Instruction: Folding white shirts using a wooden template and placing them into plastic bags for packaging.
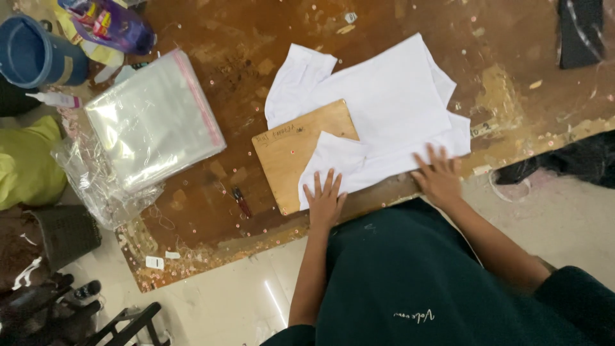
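Both palms flat, fingers spread: left hand [325, 200] presses the shirt [384, 115] where it laps over the board [291, 150], right hand [439, 176] pins its hem; shirt stretches away up-table.

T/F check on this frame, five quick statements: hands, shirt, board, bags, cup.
1. Both hands press flat on the white shirt. True: left hand, right hand.
2. The wooden board lies fully on top of the shirt. False: the shirt is folded over it.
3. A stack of clear plastic bags lies to the left of the shirt. True.
4. The left hand holds the small tool. False: it lies alone on the table.
5. The blue cup stands on the shirt. False: far top-left corner.
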